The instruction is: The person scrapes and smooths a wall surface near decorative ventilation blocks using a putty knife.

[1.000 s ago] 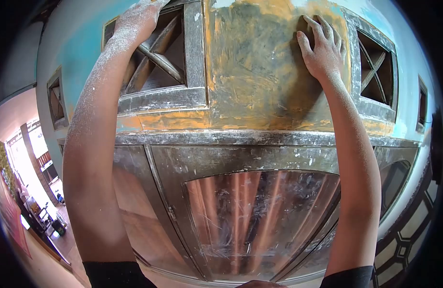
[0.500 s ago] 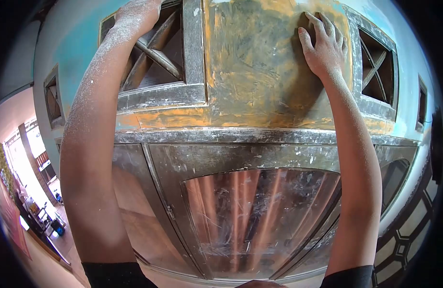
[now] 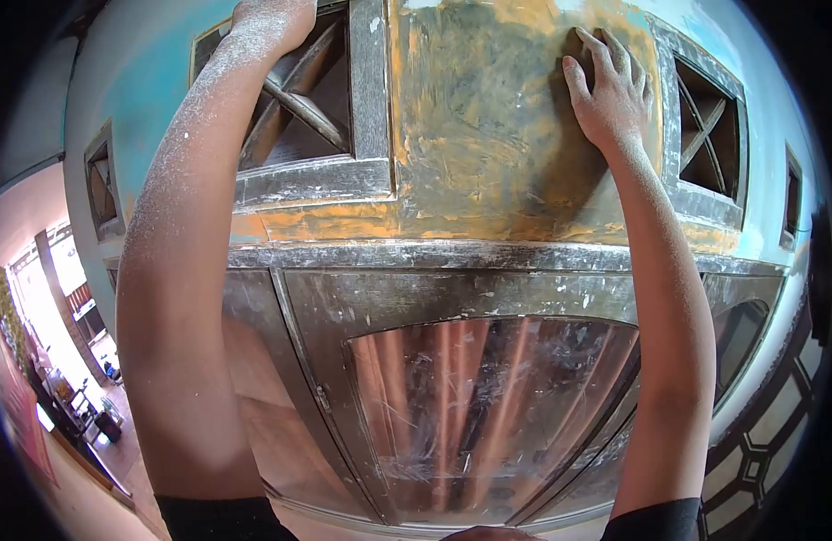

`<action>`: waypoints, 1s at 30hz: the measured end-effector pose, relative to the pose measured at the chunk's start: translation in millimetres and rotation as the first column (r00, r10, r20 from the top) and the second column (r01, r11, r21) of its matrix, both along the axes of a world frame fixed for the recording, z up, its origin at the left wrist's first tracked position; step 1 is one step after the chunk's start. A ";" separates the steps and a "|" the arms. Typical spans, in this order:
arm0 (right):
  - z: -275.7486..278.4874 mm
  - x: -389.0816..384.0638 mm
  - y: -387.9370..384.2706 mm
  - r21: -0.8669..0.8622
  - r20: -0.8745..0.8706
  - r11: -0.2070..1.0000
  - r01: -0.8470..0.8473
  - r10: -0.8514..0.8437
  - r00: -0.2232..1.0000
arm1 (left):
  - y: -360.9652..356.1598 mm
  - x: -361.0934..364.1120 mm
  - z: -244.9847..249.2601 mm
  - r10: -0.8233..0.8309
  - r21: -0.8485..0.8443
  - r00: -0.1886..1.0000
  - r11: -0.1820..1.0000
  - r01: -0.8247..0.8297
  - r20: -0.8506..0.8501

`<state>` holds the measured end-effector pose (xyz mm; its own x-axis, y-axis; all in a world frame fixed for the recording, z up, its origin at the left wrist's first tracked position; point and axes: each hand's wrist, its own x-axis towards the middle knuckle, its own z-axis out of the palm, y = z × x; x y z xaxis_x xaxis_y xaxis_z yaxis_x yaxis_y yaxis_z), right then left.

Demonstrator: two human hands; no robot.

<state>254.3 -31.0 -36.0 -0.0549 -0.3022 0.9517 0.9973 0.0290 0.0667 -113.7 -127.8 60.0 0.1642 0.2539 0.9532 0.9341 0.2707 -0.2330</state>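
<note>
Fingers spread, my right hand rests against the patchy orange and grey wall panel, near its right edge. White dust covers my left hand, which is raised at the top edge of the view by the left vent frame. Its fingers are cut off or turned away, so what they hold cannot be seen. Behind my left wrist, crossed wooden bars fill the vent opening.
Below the panel runs a worn wooden beam, over a door with a scratched arched glass pane. A second crossed-bar vent is at the right. A bright doorway opens at the far left.
My left hand and forearm have shifted slightly right and up along the vent frame. My right hand has stayed nearly in place.
</note>
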 end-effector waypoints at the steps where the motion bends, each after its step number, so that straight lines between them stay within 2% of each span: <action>1: -0.3 0.0 0.1 0.001 -0.002 1.000 -0.001 0.001 1.000 | 1.3 1.1 1.8 0.003 -0.003 1.000 1.000 -0.003 0.015; 5: -1.2 -0.1 -0.2 -0.014 -0.009 1.000 0.003 -0.004 1.000 | 1.6 7.1 4.1 0.048 -0.066 0.996 0.997 -0.043 0.075; 8: -2.6 -0.7 -2.2 -0.051 -0.030 0.999 -0.001 -0.001 1.000 | -1.1 12.3 -0.1 0.010 -0.061 0.993 0.998 -0.003 0.117; 21: -8.1 -2.3 -0.5 -0.007 -0.026 1.000 0.009 -0.009 1.000 | -8.3 20.8 6.3 -0.016 -0.060 0.994 0.998 0.023 0.104; 24: -10.3 -2.2 -2.3 -0.031 -0.031 0.999 -0.018 0.017 0.999 | 7.0 14.5 8.1 -0.054 -0.022 0.998 0.998 0.054 0.039; 30: -20.2 1.6 -6.2 -0.060 -0.003 0.998 -0.023 0.023 1.000 | 5.7 28.2 -0.6 -0.069 -0.011 0.995 0.997 0.070 0.074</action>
<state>255.9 -37.2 -56.1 -0.0464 -0.2457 0.9682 0.9965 0.0560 0.0620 -85.5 -122.1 59.4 0.1113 0.2572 0.9599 0.9652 0.2019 -0.1660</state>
